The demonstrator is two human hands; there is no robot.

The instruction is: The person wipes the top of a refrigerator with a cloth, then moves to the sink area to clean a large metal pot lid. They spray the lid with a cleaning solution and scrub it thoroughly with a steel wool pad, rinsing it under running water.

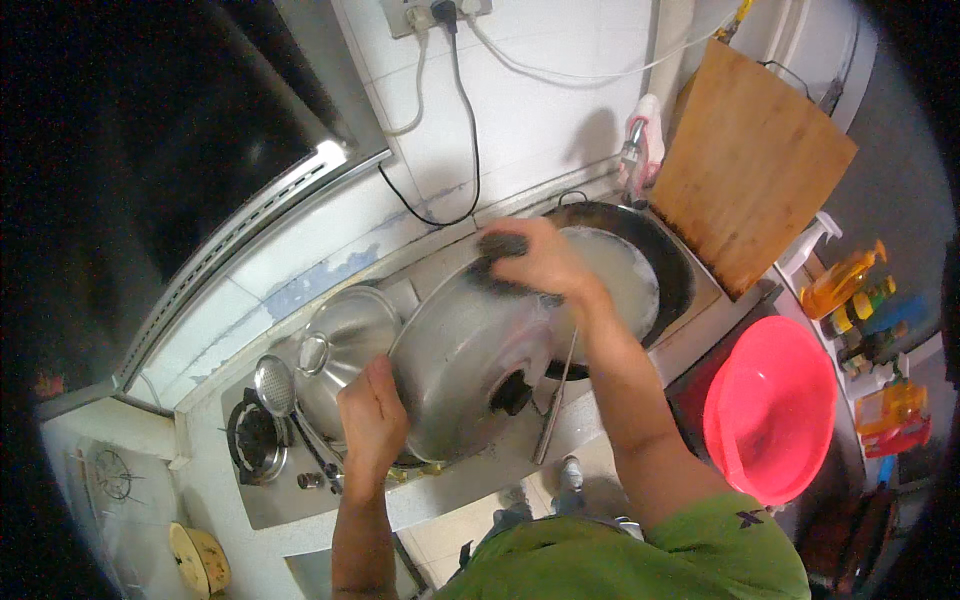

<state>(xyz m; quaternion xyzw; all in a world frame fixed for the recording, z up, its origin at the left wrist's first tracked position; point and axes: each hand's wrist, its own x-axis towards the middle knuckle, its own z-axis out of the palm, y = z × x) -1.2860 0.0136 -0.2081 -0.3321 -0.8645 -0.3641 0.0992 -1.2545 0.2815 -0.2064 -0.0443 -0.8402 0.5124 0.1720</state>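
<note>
My left hand (373, 412) grips the near left rim of a large metal lid (457, 352), thumb on top. The lid is tilted, with its black knob (512, 392) facing me. At the far rim of the lid my right hand (547, 255) is closed around a dark pad (504, 246), blurred and partly hidden by the fingers. Beyond my right forearm lies a large dark wok (675, 262) holding cloudy whitish liquid (619, 274). A thin metal utensil handle (559, 409) slants down between the wok and the counter's front edge.
Left of the lid are an upturned metal bowl (349, 330), a skimmer (275, 382) and a gas burner (255, 439). A wooden cutting board (757, 165) leans at the right, above a pink basin (780, 412). Bottles (840, 285) line the right side. A range hood (247, 217) overhangs the left.
</note>
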